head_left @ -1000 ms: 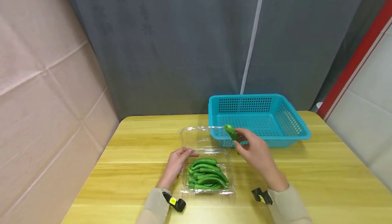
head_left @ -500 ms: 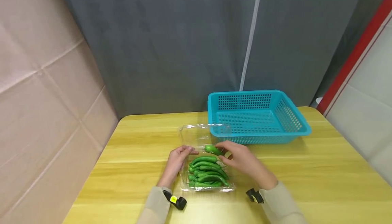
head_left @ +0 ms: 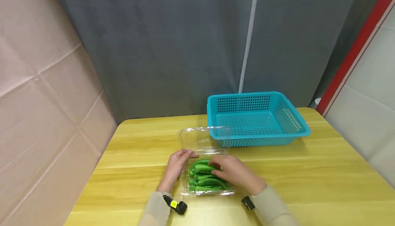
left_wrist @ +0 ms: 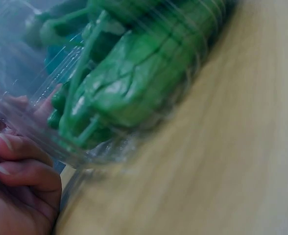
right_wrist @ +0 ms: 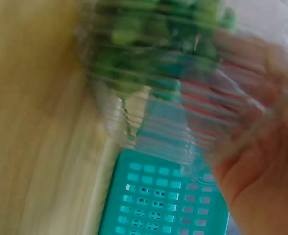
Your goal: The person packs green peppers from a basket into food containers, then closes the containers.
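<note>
A clear plastic clamshell box (head_left: 185,192) stands with its lid (head_left: 197,138) folded back, and several long green peppers (head_left: 210,183) lie side by side in it. My left hand (head_left: 174,168) pinches the box's left side by the hinge; the left wrist view shows its curled fingers (left_wrist: 29,174) against the clear wall. Inside the box, my right hand (head_left: 236,171) holds one green pepper (head_left: 203,168) by its right end, low over the others. In the right wrist view the box wall covers my fingers, and blur hides their exact contact.
Behind and to the right of the box stands a blue-green perforated basket (head_left: 265,140), partly behind the raised lid. Both rest on a wooden table (head_left: 139,143). A grey curtain (head_left: 172,47) hangs at the back, with pale walls on both sides.
My right hand has carried the pepper left and down, from beside the basket's front edge into the box onto the other peppers. My left hand keeps its hold on the box.
</note>
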`<action>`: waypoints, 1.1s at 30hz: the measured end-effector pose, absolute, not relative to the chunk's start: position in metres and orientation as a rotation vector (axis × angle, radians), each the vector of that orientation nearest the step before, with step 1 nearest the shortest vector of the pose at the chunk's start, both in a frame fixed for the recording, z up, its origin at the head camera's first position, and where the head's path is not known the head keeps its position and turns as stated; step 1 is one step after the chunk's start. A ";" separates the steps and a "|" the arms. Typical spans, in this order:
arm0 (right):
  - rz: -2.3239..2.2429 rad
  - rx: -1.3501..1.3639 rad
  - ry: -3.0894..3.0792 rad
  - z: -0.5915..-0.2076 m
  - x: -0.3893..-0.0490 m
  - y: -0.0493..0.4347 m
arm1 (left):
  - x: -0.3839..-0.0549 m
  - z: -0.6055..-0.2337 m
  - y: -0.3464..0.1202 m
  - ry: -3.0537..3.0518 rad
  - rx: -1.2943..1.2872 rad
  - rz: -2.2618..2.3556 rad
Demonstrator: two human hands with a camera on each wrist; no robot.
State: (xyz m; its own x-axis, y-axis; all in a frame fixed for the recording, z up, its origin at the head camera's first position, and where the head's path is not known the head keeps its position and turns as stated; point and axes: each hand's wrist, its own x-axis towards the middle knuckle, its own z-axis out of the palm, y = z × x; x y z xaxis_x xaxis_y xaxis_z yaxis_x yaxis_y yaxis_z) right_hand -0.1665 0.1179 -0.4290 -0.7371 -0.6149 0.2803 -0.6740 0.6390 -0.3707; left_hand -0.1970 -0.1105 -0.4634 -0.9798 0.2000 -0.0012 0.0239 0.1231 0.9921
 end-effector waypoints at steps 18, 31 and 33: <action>0.529 0.789 -2.651 -0.441 -0.162 0.110 | -0.209 -0.488 -0.112 2.256 0.135 2.030; 0.538 0.808 -2.604 -0.431 -0.163 0.114 | -0.210 -0.489 -0.111 2.283 0.145 2.038; 0.563 0.805 -2.537 -0.423 -0.162 0.117 | -0.210 -0.490 -0.111 2.291 0.152 2.037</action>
